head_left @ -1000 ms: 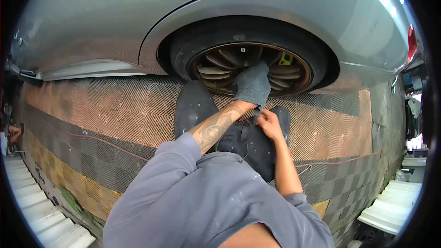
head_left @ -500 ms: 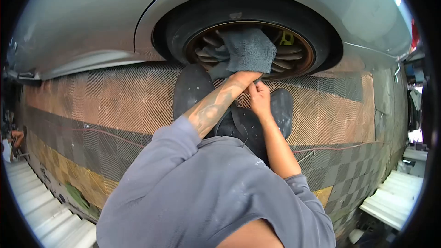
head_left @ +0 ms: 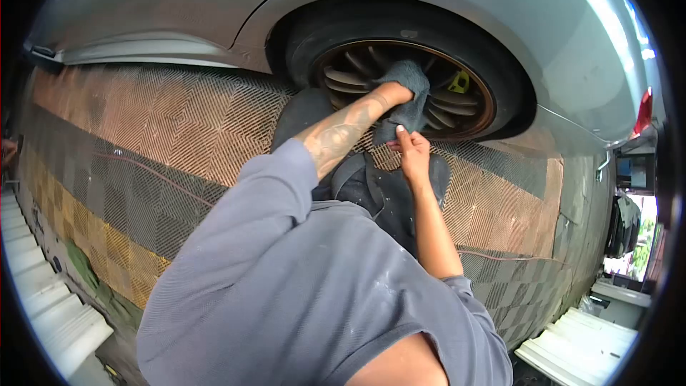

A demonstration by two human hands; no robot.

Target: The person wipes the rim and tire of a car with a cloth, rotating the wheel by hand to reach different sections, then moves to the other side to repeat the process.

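A dark grey towel lies draped over my left hand in front of the wheel's spokes. The towel covers the fingers of that hand, so their grip is hidden. Just below, my right hand pinches the hanging end of the towel between thumb and fingers. Behind the towel sits the wheel, with a bronze-coloured rim edge, a black tire and a yellow-green brake caliper.
A silver car body arches over the wheel. Interlocking floor tiles spread below, crossed by a thin red hose. White ridged panels stand at lower right, more at lower left. Dark clothing hangs at far right.
The towel has slid down and bunched up, uncovering more spokes. My left hand has moved slightly up; my right hand now pinches the towel's lower end. The view has turned a little.
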